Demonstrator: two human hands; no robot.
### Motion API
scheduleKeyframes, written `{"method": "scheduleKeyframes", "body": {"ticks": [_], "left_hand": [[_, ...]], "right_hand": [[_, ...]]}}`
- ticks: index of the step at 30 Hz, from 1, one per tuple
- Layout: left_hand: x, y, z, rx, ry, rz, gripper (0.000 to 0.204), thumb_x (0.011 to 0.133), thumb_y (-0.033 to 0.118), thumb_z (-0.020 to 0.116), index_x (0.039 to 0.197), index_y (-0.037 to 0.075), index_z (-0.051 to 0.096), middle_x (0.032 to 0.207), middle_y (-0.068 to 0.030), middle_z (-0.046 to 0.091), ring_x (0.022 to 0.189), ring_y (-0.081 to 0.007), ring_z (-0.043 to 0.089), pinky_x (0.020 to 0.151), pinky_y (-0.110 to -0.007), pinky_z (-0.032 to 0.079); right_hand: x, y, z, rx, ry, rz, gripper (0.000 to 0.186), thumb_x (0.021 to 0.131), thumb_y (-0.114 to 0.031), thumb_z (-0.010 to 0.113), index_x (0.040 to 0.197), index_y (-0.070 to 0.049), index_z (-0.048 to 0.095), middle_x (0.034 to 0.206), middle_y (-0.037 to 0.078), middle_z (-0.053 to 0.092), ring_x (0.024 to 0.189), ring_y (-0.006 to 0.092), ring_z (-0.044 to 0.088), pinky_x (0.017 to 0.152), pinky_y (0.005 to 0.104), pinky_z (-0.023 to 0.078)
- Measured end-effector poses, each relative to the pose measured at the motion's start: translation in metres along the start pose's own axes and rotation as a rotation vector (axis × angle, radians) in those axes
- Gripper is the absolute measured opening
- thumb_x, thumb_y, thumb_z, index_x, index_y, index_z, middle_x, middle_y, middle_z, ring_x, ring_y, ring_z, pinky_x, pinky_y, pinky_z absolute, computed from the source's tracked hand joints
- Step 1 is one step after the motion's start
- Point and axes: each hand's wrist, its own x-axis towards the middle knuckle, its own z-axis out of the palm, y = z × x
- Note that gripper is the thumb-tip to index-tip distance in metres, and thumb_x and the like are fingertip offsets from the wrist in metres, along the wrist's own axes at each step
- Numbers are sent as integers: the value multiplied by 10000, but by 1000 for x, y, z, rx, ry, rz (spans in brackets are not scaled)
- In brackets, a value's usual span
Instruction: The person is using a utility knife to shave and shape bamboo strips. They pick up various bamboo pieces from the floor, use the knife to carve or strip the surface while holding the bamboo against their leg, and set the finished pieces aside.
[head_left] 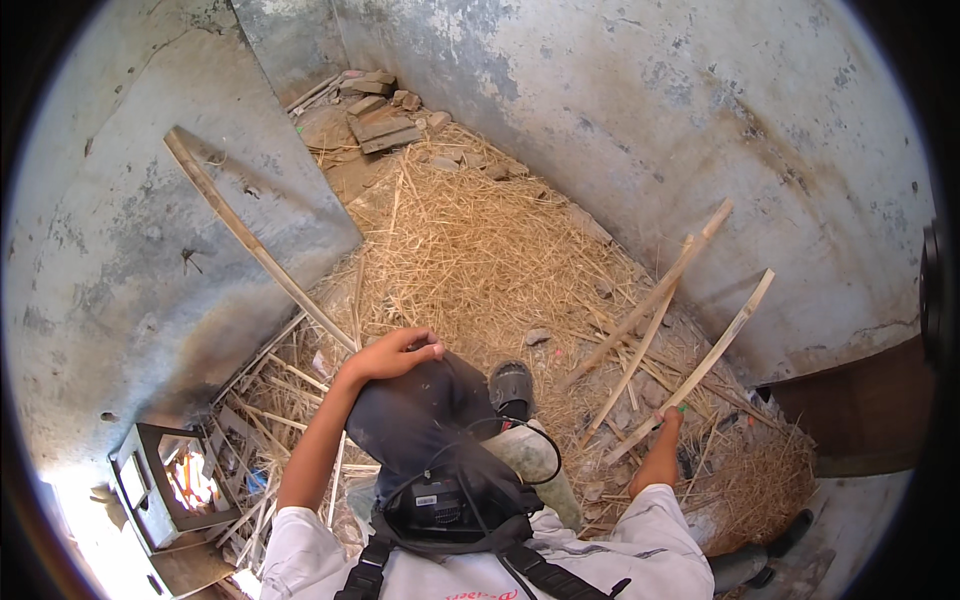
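Note:
My left hand [403, 352] rests on my bent, dark-trousered knee [400, 410], its fingers loosely curled with nothing in them. Low on the right, my right hand [667, 420] is closed around a pale wooden strip [715, 350] near its lower part. The strip slants up and away toward the right wall. A small bit of green [682, 408] shows at that hand; what it is I cannot make out. Just left of this strip, a thicker wooden stick [660, 295] and a thinner strip [637, 365] stand at a slant.
Straw [470, 240] covers the floor ahead. A long wooden strip [240, 225] leans against the left wall. Bricks and slabs [380, 125] lie in the far corner. A broken frame-like box [160, 480] stands at lower left beside scattered sticks. Another person's dark shoe [790, 533] shows at lower right.

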Motion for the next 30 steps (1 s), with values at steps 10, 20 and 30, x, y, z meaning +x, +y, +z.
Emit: {"method": "scheduleKeyframes", "body": {"ticks": [10, 20, 30], "left_hand": [[-3, -3, 2, 9, 15, -1, 308, 1086, 338, 591, 1183, 65, 699, 1129, -52, 728, 1101, -168, 657, 975, -363, 506], [1, 8, 4, 53, 39, 34, 320, 1086, 313, 590, 1162, 25, 707, 1112, -82, 747, 1085, -190, 673, 987, -347, 504], [4, 7, 5, -21, 18, 59, 307, 1087, 297, 590, 1186, 28, 699, 1119, -73, 748, 1087, -178, 669, 989, -344, 503]], "right_hand": [[-9, 12, 3, -53, 135, -125, 468, 995, -99, 507, 1379, 164, 456, 1222, 326, 635, 888, 384, 745, 722, 412, 694], [30, -3, 6, -27, 68, -17, 465, 1013, -151, 523, 1415, 80, 488, 1043, 223, 693, 621, 269, 664, 501, 398, 504], [26, -19, 17, -54, 135, -82, 485, 1045, -298, 580, 1390, 42, 554, 1030, 229, 716, 772, 301, 732, 641, 406, 600]]}}
